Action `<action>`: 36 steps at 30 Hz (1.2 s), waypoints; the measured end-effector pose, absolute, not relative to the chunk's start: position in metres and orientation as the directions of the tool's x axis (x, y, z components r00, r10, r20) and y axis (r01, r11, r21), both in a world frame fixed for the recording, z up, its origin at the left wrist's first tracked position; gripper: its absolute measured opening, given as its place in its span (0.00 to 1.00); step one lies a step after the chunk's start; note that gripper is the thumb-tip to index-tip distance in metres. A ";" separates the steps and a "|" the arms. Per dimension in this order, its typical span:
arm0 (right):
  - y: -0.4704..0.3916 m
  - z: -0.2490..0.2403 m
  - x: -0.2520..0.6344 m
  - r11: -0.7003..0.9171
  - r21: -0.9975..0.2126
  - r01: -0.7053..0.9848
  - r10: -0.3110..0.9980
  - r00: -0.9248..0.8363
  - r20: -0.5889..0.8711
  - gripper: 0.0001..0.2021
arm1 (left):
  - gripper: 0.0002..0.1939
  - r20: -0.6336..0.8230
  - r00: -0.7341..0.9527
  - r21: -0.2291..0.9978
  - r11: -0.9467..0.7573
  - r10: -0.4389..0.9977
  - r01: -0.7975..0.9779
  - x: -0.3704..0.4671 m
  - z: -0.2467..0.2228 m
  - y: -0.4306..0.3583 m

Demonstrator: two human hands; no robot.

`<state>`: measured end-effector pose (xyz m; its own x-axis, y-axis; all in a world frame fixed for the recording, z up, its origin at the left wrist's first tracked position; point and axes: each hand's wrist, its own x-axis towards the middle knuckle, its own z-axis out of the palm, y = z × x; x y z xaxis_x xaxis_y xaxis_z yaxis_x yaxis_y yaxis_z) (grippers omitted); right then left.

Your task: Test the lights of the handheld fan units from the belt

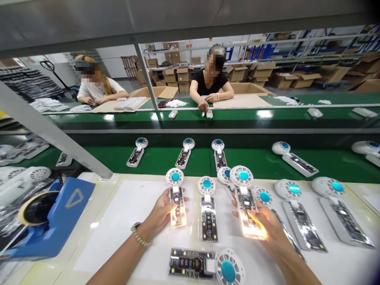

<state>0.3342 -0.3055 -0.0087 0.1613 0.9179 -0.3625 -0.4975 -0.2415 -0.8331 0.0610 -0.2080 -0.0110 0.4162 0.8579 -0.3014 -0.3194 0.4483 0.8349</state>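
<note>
My left hand [160, 211] is closed round a small white handheld fan [177, 202] with a vented round head, a blue centre and a circuit board showing in its body. My right hand [268, 223] grips a similar lit fan [246, 200]. The lower ends of both bodies glow warm yellow, with my thumbs pressed on their fronts. Between my hands an unlit fan [209, 217] lies on the white worktop [118, 213]. Nearer to me another fan [192, 263] lies sideways, its head to the right.
More fans [305, 221] lie right of my hands. Beyond runs a green conveyor [160, 156] carrying several fans. A blue tape dispenser [68, 213] stands at left, near a slanting metal post [59, 134]. Two people work at the far belt, with cardboard boxes [237, 73] behind.
</note>
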 end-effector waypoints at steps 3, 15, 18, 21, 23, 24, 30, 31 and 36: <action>-0.303 -0.010 0.334 -0.230 -0.826 -0.514 0.919 0.165 -0.358 0.20 | 0.23 -0.292 0.414 0.841 0.438 0.862 -0.318 0.061 -0.012 -0.207; -0.301 0.005 0.331 -0.167 -0.876 -0.453 0.948 0.170 -0.269 0.21 | 0.23 -0.354 0.368 0.834 0.468 0.860 -0.292 0.062 -0.008 -0.203; -0.301 0.004 0.330 -0.164 -0.878 -0.450 0.949 0.172 -0.265 0.23 | 0.25 -0.348 0.367 0.841 0.460 0.863 -0.285 0.063 -0.008 -0.204; -0.300 0.000 0.329 -0.149 -0.867 -0.475 0.947 0.185 -0.264 0.25 | 0.26 -0.343 0.371 0.839 0.459 0.863 -0.292 0.063 -0.008 -0.204; -0.300 -0.001 0.328 -0.141 -0.855 -0.498 0.946 0.188 -0.266 0.24 | 0.25 -0.350 0.372 0.834 0.467 0.860 -0.294 0.063 -0.008 -0.204; -0.300 -0.002 0.328 -0.140 -0.852 -0.505 0.946 0.187 -0.266 0.24 | 0.25 -0.357 0.372 0.831 0.473 0.857 -0.292 0.063 -0.008 -0.204; -0.301 -0.001 0.328 -0.170 -0.869 -0.466 0.938 0.194 -0.287 0.25 | 0.25 -0.360 0.370 0.826 0.477 0.857 -0.301 0.062 -0.008 -0.205; -0.301 -0.001 0.328 -0.170 -0.871 -0.462 0.940 0.189 -0.284 0.25 | 0.26 -0.362 0.367 0.824 0.478 0.857 -0.304 0.062 -0.008 -0.205; -0.302 -0.001 0.329 -0.184 -0.861 -0.473 0.935 0.185 -0.302 0.25 | 0.28 -0.358 0.392 0.821 0.486 0.847 -0.301 0.061 -0.011 -0.204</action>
<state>0.3286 -0.3017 -0.0010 0.1855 0.9350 -0.3022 -0.4734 -0.1845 -0.8613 0.0608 -0.2043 -0.0110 0.3920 0.8475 -0.3579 -0.3006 0.4857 0.8208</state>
